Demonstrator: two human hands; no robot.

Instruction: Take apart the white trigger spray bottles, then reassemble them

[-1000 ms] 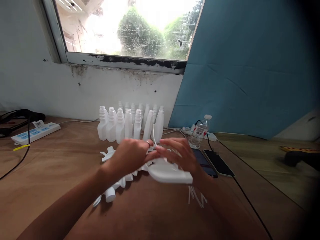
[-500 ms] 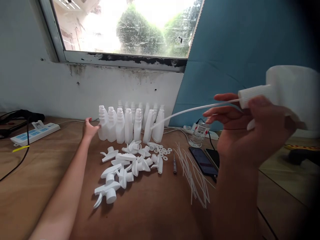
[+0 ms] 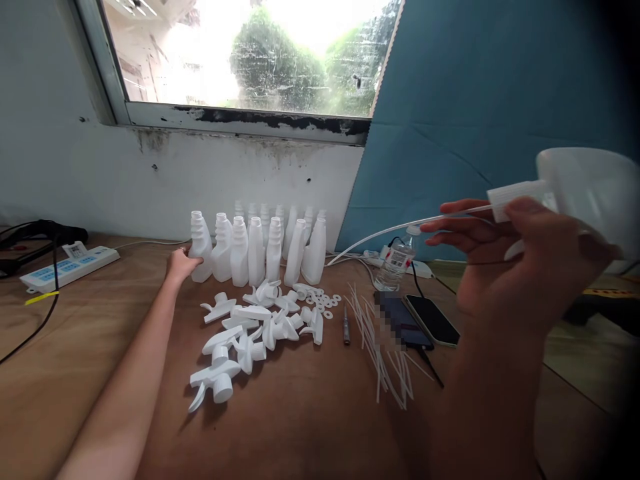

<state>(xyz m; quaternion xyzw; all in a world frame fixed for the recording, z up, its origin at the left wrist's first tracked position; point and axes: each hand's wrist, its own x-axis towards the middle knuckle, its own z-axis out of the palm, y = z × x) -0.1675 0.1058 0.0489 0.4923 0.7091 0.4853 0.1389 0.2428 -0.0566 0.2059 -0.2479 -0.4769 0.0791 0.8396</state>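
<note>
At the left end of a row of white plastic bottles [image 3: 240,257], my left hand [image 3: 181,267] is closed around the lower part of the end bottle [image 3: 200,235]. The bottle stands upright, slightly apart from its neighbour. Raised close to the camera on the right, my right hand [image 3: 525,260] grips a white trigger spray head [image 3: 520,197] by its ribbed collar. From the collar a thin white tube [image 3: 390,229] curves down to the left. Part of the spray head is hidden by my fingers. Several loose spray heads [image 3: 255,350] lie in front of the bottles.
Small white rings [image 3: 327,303], a screwdriver-like tool [image 3: 346,327] and loose white tubes [image 3: 383,373] lie right of the spray heads. Beyond them are phones [image 3: 431,320] and a clear water bottle [image 3: 397,260]. A power strip [image 3: 73,269] with cables lies left.
My left hand has closed on the end bottle and shifted it slightly left, away from the row. My right hand has moved a little right and down with the spray head.
</note>
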